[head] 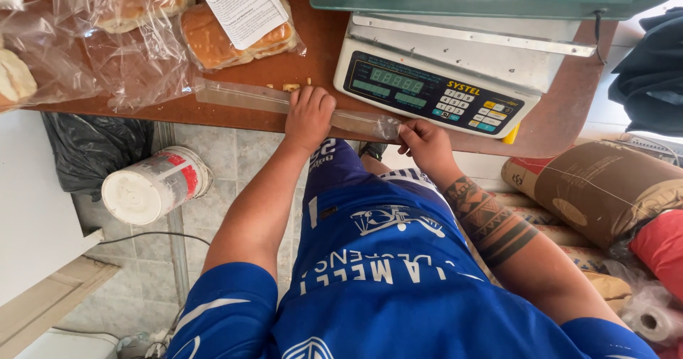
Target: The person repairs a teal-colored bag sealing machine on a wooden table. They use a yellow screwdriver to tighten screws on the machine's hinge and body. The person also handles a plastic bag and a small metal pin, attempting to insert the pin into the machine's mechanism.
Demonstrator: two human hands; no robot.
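left hand [308, 117] flat, fingers together, pressing clear plastic bag [284, 104] onto tabletop [313, 39] edge; forearm straight | right hand [425, 144] pinching bag's end, wrist bent, below scale [434, 81] | bagged bread [220, 39] behind

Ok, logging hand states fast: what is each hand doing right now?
Left hand: palm down, pressing flat on the clear plastic bag at the table edge.
Right hand: fingers pinched shut on the bag's end.
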